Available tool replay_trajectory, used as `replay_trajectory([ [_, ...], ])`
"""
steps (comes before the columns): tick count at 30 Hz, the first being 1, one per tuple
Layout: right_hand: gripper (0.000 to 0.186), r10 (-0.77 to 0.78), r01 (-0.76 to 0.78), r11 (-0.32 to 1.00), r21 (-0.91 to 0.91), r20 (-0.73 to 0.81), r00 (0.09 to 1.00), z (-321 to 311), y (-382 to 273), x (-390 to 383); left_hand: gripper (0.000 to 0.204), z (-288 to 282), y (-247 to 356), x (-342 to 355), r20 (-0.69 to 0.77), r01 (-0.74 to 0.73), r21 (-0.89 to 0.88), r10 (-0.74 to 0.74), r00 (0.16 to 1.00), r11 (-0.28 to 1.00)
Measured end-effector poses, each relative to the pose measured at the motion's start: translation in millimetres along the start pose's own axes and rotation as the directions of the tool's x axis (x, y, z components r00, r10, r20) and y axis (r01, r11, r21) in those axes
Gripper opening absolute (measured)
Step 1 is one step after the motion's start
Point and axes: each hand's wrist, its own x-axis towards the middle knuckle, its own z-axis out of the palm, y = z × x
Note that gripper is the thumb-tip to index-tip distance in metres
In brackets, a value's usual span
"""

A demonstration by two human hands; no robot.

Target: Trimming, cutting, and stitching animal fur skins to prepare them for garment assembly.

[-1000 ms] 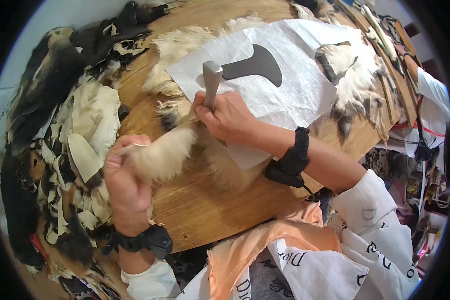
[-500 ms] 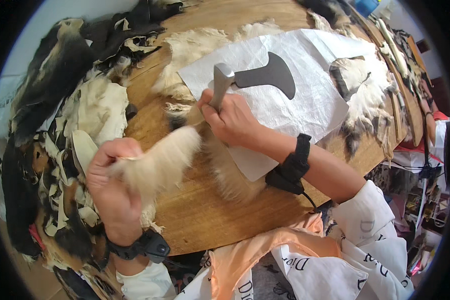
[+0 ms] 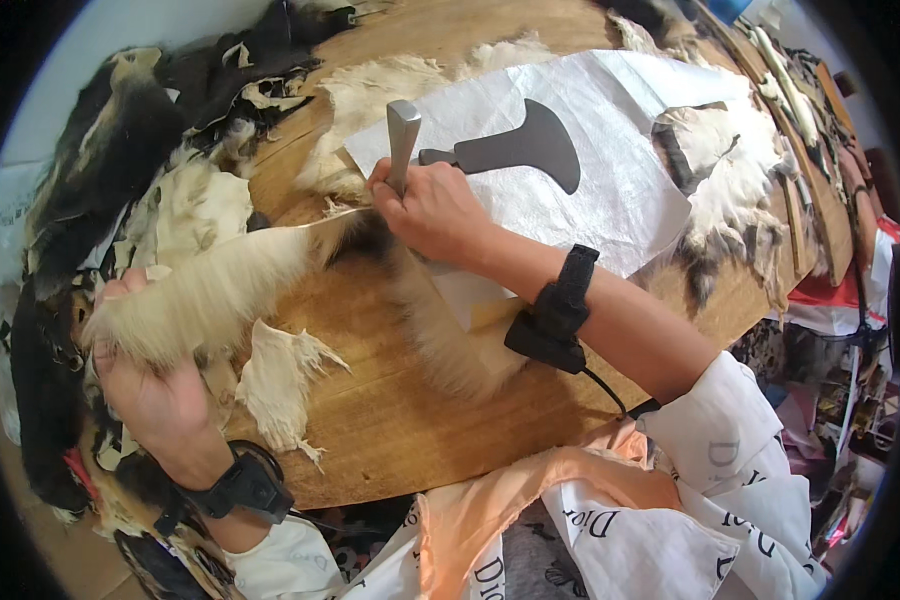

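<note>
My left hand [image 3: 155,395] is closed on one end of a long strip of cream fur [image 3: 215,285], lifted above the board. The strip runs across to my right hand [image 3: 435,215], where its far end darkens. My right fist grips an upright tool with a grey metal handle [image 3: 402,135], which looks like a knife; its lower end is hidden behind the hand. Under the right wrist lies more pale fur [image 3: 450,340]. A white sheet [image 3: 620,200] lies beyond, carrying a flat dark grey piece with a flared, curved end [image 3: 530,145].
Black, brown and cream fur scraps [image 3: 100,170] pile along the left. A ragged cream hide scrap [image 3: 280,385] lies on the wooden board [image 3: 370,440]. Another pale pelt [image 3: 740,190] overlaps the sheet's right side. At the far right, another person's arm [image 3: 858,185] shows.
My left hand has moved left and slightly down, drawing the fur strip out longer. My right hand has shifted a little left and up with the tool. The hide scrap is now uncovered.
</note>
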Motion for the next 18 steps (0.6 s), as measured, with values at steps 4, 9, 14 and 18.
replay_trajectory([
  [4, 0.017, 0.157, -0.156, 0.969, 0.191, 0.009, 0.987, 6, -6, 2, 0.022, 13, 11, -6, 0.015, 0.012, -0.091, -0.010, 1.000, 0.996],
  [9, 0.021, 0.272, -0.270, 0.935, 0.231, 0.025, 0.962, -13, -1, 6, 0.028, 21, 81, -3, 0.557, -0.574, 0.806, 0.142, 0.818, 0.145],
  [14, 0.029, 0.404, -0.457, 0.744, 0.487, 0.217, 0.889, -29, 4, 14, 0.023, 66, -17, -1, 0.178, 0.147, 0.701, -0.371, 0.911, 0.698],
  [18, 0.030, 0.351, -0.412, 0.779, 0.472, 0.216, 0.911, -37, 3, 35, 0.017, 82, -83, 33, 0.317, -0.247, 0.781, -0.024, 0.948, 0.574],
])
